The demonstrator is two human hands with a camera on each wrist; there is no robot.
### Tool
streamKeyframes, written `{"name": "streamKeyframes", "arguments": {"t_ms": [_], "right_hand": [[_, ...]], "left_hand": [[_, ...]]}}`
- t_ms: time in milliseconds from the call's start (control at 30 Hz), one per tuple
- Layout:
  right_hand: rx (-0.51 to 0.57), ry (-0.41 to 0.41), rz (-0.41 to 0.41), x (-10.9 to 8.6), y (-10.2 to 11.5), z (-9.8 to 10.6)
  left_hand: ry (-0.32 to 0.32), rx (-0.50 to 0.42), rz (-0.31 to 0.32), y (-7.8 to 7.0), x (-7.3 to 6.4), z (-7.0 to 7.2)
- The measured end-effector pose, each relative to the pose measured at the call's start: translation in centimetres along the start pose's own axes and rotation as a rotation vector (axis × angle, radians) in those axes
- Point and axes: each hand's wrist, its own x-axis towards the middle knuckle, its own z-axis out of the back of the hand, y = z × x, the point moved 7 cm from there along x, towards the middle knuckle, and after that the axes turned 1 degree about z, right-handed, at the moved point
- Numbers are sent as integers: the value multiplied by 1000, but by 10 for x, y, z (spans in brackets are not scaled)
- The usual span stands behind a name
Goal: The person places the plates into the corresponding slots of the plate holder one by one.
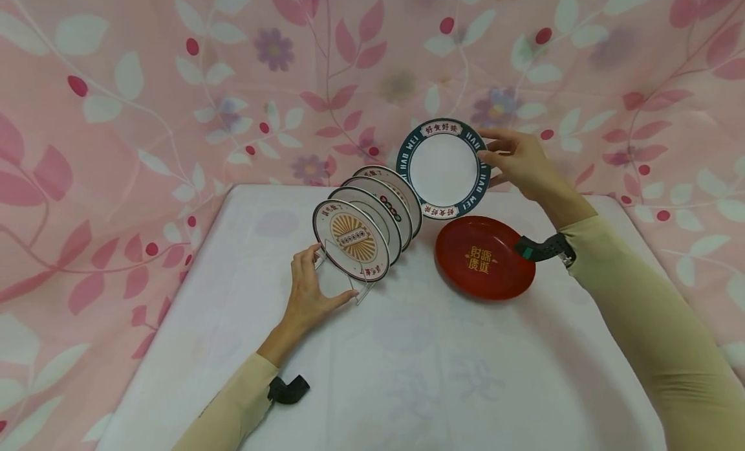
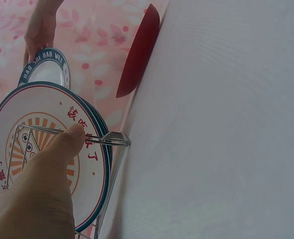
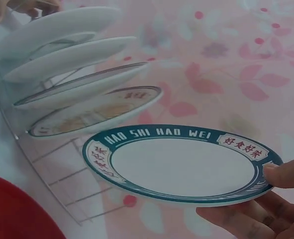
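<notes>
Beige right sleeve (image 1: 634,315) is closest, dark strap (image 1: 547,248) at the wrist. Right grip (image 1: 517,163) is clamped on the rim of a teal-edged plate (image 1: 443,169), held up near the far end of a wire rack (image 2: 116,139); can't tell if they touch. Left grip (image 1: 308,299) is clamped on the rack's near end. Four plates (image 1: 352,237) stand inside. Red dish (image 1: 480,279) sits right, on the surface (image 1: 407,386).

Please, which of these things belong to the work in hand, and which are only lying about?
Part of the work, it seems:
blank-centred plate, pinched by the right hand
wire rack, held by the left hand
four plates in the rack

Seemingly lying about:
red plate, on the table, in neither hand
</notes>
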Motion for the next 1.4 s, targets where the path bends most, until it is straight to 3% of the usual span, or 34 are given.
{"name": "streamKeyframes", "arguments": {"t_ms": [333, 567, 867, 1067, 1400], "right_hand": [[-11, 51, 25, 5, -17, -39], [-25, 40, 70, 9, -14, -59], [-64, 118, 89, 8, -25, -98], [9, 128, 76, 11, -34, -108], [25, 145, 40, 18, -41, -117]], "left_hand": [[-10, -3, -2, 0, -3, 0], [-7, -3, 19, 3, -4, 5], [4, -10, 46, 5, -6, 6], [-8, -4, 29, 3, -6, 6], [-13, -5, 17, 0, -3, 5]]}}
